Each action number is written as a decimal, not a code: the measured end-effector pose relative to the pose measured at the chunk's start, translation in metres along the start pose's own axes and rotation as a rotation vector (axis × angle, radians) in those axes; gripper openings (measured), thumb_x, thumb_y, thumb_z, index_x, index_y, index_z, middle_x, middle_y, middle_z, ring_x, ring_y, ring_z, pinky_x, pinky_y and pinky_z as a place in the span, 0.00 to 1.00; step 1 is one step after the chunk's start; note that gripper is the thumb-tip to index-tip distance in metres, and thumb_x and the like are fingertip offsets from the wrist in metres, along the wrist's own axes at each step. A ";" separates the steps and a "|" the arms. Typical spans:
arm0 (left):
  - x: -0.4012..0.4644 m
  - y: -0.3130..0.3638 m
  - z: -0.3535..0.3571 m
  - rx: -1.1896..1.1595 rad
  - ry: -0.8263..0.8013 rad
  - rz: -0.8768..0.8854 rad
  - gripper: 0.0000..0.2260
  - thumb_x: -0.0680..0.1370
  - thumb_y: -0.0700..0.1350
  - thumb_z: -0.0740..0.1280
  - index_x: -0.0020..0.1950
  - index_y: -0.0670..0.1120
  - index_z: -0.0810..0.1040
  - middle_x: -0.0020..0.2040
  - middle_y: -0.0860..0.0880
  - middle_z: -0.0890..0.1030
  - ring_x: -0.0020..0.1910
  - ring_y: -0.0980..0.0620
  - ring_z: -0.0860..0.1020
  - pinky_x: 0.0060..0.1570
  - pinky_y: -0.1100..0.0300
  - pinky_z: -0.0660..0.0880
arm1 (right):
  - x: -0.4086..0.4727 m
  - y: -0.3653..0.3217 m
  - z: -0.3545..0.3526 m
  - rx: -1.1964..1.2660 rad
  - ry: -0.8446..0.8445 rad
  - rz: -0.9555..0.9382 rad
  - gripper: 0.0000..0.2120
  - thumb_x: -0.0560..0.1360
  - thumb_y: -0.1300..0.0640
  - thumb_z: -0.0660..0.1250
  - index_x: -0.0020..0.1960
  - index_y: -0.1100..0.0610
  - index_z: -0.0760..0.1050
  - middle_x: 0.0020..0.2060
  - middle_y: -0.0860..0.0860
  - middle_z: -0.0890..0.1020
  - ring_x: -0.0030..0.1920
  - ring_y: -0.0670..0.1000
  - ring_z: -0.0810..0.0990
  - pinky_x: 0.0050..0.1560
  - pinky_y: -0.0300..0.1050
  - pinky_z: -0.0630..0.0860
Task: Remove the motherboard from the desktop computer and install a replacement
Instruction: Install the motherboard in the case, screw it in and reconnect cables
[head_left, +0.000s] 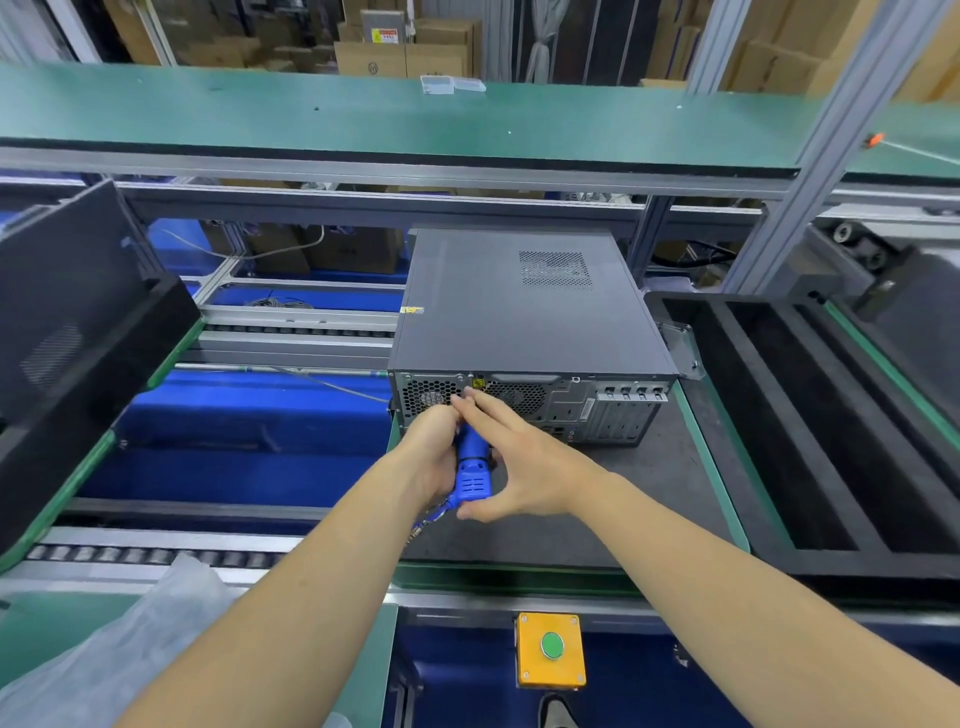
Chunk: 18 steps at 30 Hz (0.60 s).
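Head view: the desktop computer (530, 332) lies on its side on the dark surface (639, 499), rear panel facing the person, directly ahead of both hands. The side cover is in place and closed, so the motherboard is not visible; it is judged to sit inside the case, under the cover. The left hand (436, 457) is curled round the body of a blue electric screwdriver (471, 475), gripping it with the tool nose pointing forward at the rear panel, close to the upper edge near the round fan grille. The right hand (519, 457) lies just to the right of the tool with fingers extended; the fingertips (470, 397) reach forward to the tool tip at the panel, and the thumb rests near the rear end of the tool. Whether the right hand pinches the bit or a screw cannot be determined; it reads as released and guiding. Handling assessment: the case is sheet steel, rigid and probably heavy, and should stay put on the surface under driver pressure; if it must be moved, take it by the two long edges of the chassis, not by the vent grilles or the slot covers at the right of the rear panel. The painted cover is smooth and may slip. The motherboard, once exposed, should be treated as thin, light and fragile: hold by the board edges only. To the right of the right hand stands a black foam tray (779, 415); nearer the person than both hands sits a yellow button box (550, 649).
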<state>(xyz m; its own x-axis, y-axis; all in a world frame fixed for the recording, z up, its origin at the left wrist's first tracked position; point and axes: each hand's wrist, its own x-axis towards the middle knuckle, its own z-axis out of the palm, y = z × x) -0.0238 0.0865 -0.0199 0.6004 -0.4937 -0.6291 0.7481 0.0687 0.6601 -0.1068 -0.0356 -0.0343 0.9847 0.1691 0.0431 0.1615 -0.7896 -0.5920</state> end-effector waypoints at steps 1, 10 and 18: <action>-0.001 0.001 0.000 -0.029 -0.017 -0.022 0.10 0.82 0.41 0.58 0.46 0.43 0.78 0.35 0.44 0.81 0.35 0.45 0.79 0.45 0.49 0.77 | -0.001 0.001 0.002 -0.038 0.020 -0.013 0.55 0.64 0.32 0.74 0.79 0.38 0.43 0.78 0.35 0.41 0.77 0.45 0.59 0.69 0.47 0.70; 0.008 0.012 -0.016 0.099 -0.121 -0.150 0.13 0.81 0.50 0.63 0.40 0.44 0.78 0.33 0.48 0.78 0.30 0.48 0.78 0.34 0.58 0.72 | 0.002 -0.006 0.013 -0.797 0.323 -0.604 0.14 0.70 0.46 0.69 0.47 0.56 0.76 0.49 0.55 0.79 0.50 0.58 0.77 0.53 0.52 0.72; 0.027 0.018 -0.007 0.108 -0.049 -0.005 0.14 0.81 0.52 0.66 0.57 0.41 0.78 0.54 0.40 0.84 0.48 0.43 0.82 0.50 0.52 0.78 | 0.017 -0.015 0.001 -0.787 0.152 -0.657 0.12 0.69 0.52 0.75 0.44 0.59 0.77 0.42 0.55 0.79 0.47 0.59 0.78 0.64 0.55 0.70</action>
<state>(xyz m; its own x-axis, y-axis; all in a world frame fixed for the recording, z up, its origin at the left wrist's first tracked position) 0.0080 0.0806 -0.0278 0.5800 -0.5359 -0.6135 0.7146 -0.0268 0.6990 -0.0927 -0.0203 -0.0257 0.6758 0.6731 0.3004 0.6138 -0.7396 0.2763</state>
